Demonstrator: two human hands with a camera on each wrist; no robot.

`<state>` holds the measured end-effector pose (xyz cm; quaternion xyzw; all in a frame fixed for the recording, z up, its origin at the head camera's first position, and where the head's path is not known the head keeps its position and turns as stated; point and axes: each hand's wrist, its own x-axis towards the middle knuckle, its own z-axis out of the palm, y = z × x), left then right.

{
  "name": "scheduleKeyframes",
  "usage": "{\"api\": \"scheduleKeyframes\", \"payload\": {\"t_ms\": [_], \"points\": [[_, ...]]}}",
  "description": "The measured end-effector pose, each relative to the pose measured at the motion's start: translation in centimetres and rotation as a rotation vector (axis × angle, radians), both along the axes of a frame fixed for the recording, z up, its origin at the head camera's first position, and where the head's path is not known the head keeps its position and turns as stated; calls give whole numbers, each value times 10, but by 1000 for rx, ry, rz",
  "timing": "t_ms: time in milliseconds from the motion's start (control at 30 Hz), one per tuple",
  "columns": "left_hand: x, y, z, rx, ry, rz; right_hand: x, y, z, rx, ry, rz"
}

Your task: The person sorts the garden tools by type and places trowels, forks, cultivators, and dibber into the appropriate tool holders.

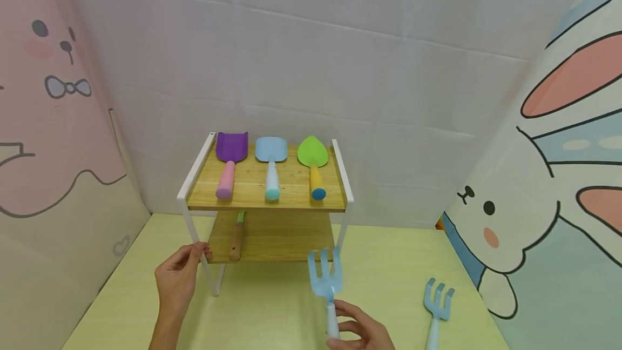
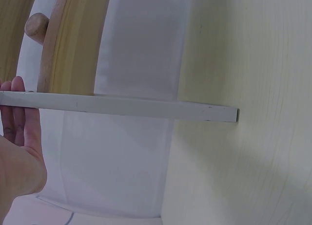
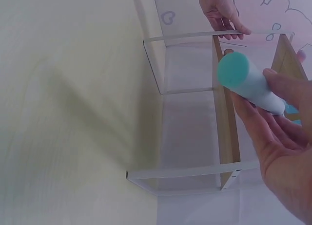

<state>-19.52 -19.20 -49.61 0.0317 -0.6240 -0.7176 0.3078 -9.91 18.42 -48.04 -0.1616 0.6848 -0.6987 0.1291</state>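
My left hand [image 1: 178,274] grips the front left post [image 1: 191,226] of a two-shelf rack, level with the lower shelf [image 1: 286,242]. In the left wrist view, fingers [image 2: 32,127] reach behind the white post [image 2: 126,105]. Low in front of the rack's right side, my right hand [image 1: 363,328] holds a light blue three-tined hand rake [image 1: 325,285] by its pale handle, tines up. Its turquoise handle end [image 3: 234,70] faces the right wrist camera. In the head view the tines overlap the lower shelf's right front corner.
On the upper shelf [image 1: 252,193] lie a purple shovel [image 1: 232,147], a blue shovel [image 1: 271,149] and a green trowel [image 1: 313,151], side by side. A tool with a wooden handle [image 1: 236,242] lies on the lower shelf's left. Another blue hand rake [image 1: 437,307] rests on the table at right.
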Motion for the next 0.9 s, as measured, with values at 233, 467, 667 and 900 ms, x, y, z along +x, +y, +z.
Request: {"api": "scheduleKeyframes", "payload": {"t_ms": [233, 467, 667, 900], "points": [[0, 0, 1, 4, 1, -3, -9, -9, 2, 40, 66, 6], [1, 0, 1, 11, -7, 1, -19, -18, 4, 14, 161, 34], [0, 1, 1, 25, -4, -1, -26, -24, 9, 29, 136, 19], [0, 0, 1, 21, 1, -4, -35, -31, 14, 58, 86, -17]]}}
